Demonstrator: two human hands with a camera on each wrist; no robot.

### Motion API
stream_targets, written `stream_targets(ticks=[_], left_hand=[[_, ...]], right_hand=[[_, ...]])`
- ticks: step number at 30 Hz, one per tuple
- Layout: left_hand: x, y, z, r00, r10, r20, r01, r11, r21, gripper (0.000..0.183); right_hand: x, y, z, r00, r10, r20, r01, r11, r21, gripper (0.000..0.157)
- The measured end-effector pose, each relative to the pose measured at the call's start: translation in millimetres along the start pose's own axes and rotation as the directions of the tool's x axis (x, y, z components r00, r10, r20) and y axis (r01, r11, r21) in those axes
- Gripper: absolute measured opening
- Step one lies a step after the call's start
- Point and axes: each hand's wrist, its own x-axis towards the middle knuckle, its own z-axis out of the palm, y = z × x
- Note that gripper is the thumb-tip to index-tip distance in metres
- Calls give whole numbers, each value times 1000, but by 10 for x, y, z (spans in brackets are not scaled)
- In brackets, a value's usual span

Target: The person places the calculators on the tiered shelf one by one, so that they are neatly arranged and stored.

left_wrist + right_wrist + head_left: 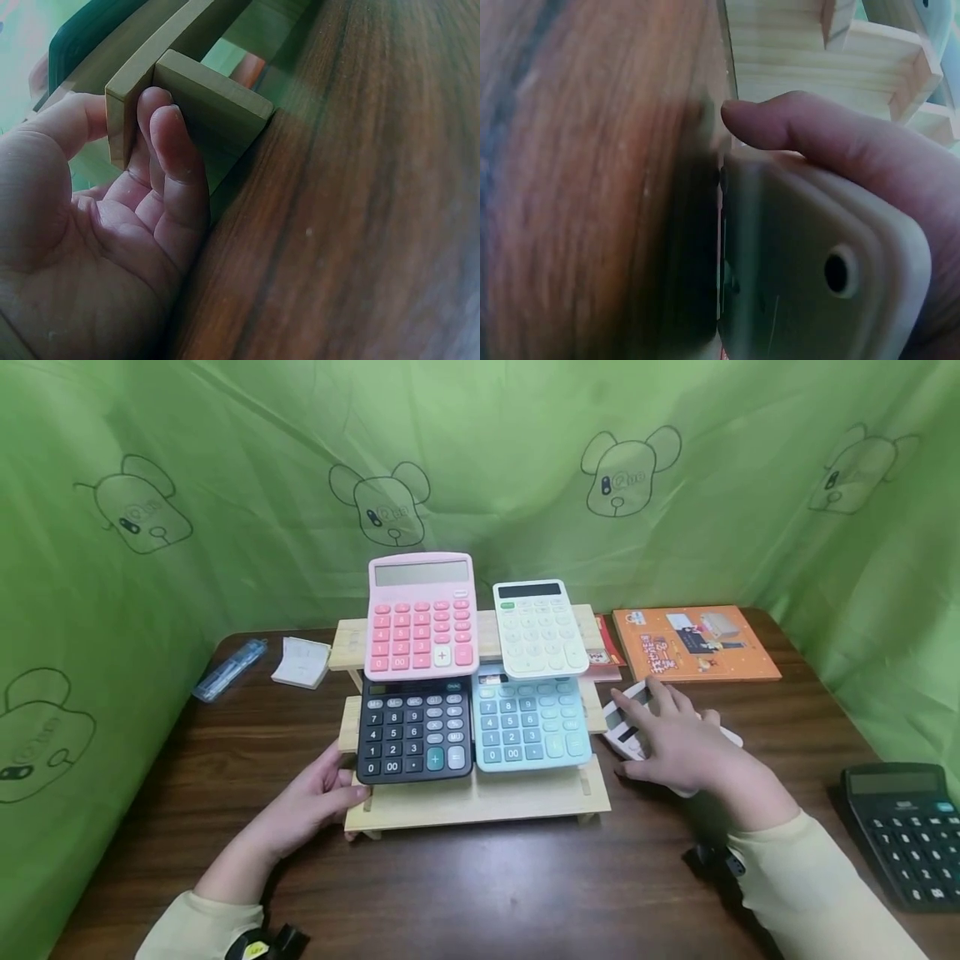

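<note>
White calculator (626, 737) right of rack (487, 797)

Right grip (678, 745) pinches it, low at surface (480, 893); left grip (318, 793) pinches rack's front-left corner. Four calculators (422, 627) rack-loaded between. Orange book (697, 643) just behind, black calculator (903, 835) far right.

Brown table (487, 885) under rack (480, 803), notepad (302, 662), blue packet (230, 671), orange book (663, 658), black calculator (900, 837)
</note>
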Motion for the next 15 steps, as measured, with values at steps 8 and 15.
stream_targets(ticks=[8,15], left_hand=[[-1,-10,13,1000,-21,-13,21,1000,17,66],[3,-11,10,1000,-7,-4,7,1000,-5,67]], right_hand=[[12,-20,40,999,33,34,-33,999,-20,101],[56,-75,100,999,50,-8,-50,999,-12,103]])
